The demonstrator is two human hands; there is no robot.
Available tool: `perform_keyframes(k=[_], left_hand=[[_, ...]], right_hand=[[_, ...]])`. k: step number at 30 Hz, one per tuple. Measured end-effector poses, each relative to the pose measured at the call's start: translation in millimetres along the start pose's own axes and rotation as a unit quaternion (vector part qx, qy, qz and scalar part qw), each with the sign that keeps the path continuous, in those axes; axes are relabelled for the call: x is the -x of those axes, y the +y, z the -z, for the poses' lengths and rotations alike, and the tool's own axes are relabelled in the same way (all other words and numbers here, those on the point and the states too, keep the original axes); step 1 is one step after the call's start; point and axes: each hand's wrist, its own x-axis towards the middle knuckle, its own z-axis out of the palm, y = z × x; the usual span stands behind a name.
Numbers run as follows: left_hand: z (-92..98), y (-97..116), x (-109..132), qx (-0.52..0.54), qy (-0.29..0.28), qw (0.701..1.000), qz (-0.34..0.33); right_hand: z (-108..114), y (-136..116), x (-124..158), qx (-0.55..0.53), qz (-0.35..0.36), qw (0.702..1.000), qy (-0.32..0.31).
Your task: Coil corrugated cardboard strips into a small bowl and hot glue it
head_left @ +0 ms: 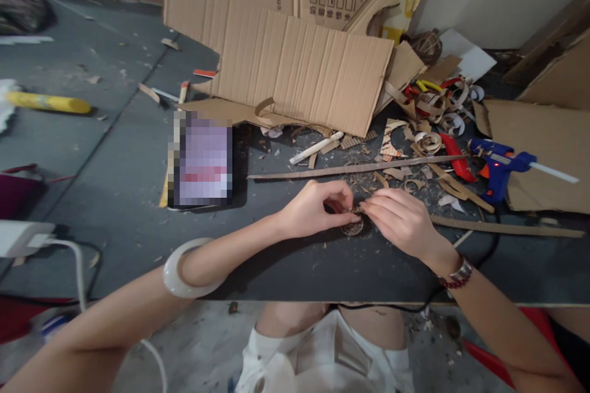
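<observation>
A small round coil of corrugated cardboard (353, 228) is between my hands, just above the dark table near its front edge. My left hand (318, 209) grips it from the left, thumb on the near side and fingers curled behind. From the right, my right hand (401, 215) has its fingertips pressed together at the coil's upper edge; they hide exactly what they pinch. A long cardboard strip (507, 227) lies to the right of my right hand, and another strip (341, 169) lies beyond both hands.
A blue glue gun (500, 166) with a white stick and a red-handled tool (456, 156) lie at right. Large cardboard sheets (295, 67) stand behind scattered scraps. At left are a phone-like device (205, 159), a yellow-handled tool (50, 102) and a white power strip (23, 238).
</observation>
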Motion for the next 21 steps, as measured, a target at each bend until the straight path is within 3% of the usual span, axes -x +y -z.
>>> perform_keyframes(k=[12, 21], left_hand=[[-0.5, 1.9, 1.1, -0.013, 0.012, 1.000, -0.011], [1.9, -0.3, 1.0, -0.113, 0.103, 0.983, -0.097]], right_hand=[[-0.7, 1.7, 2.3, -0.041, -0.025, 0.999, 0.019], [7.9, 8.8, -2.7, -0.171, -0.199, 0.965, 0.002]])
